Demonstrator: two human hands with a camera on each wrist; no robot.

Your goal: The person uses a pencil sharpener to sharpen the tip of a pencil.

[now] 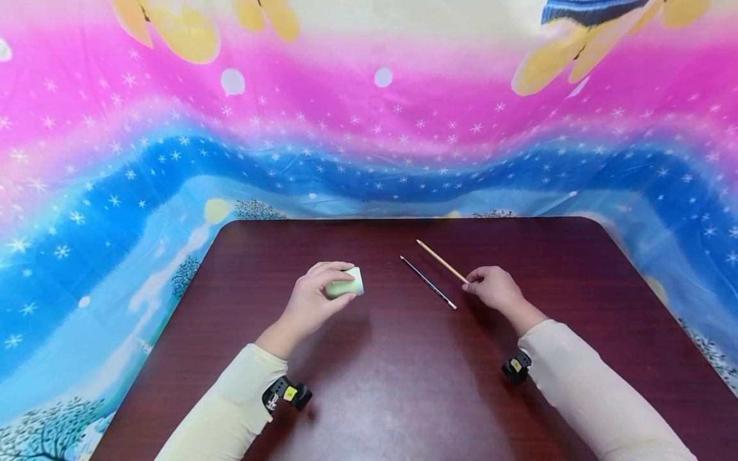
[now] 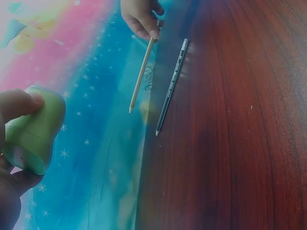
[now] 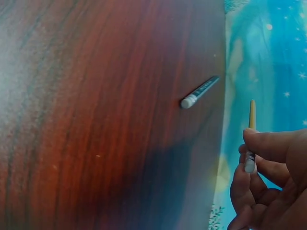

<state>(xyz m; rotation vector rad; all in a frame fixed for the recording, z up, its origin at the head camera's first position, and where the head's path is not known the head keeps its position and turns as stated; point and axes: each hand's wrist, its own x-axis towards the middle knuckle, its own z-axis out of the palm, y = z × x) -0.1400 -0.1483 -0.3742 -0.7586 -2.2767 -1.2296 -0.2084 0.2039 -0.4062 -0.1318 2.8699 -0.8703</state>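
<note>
My left hand (image 1: 311, 296) grips a small light-green rounded object (image 2: 41, 122) with a pale flat end, thumb on one side and fingers on the other. Its exact kind I cannot tell. Over the right half of the table, my right hand (image 1: 497, 289) pinches a yellow pencil (image 1: 441, 260) near its white eraser end (image 3: 250, 165). The pencil's point slants away to the far left. Between the two hands a black pencil (image 1: 428, 282) with a white end lies on the table, roughly parallel to the yellow one.
The dark red-brown wooden table (image 1: 392, 390) has rounded far corners. Behind it and along both sides hangs a pink and blue cloth (image 1: 369, 128) with snowflakes. Each wrist carries a black camera (image 1: 516, 367) at the cream sleeve's cuff.
</note>
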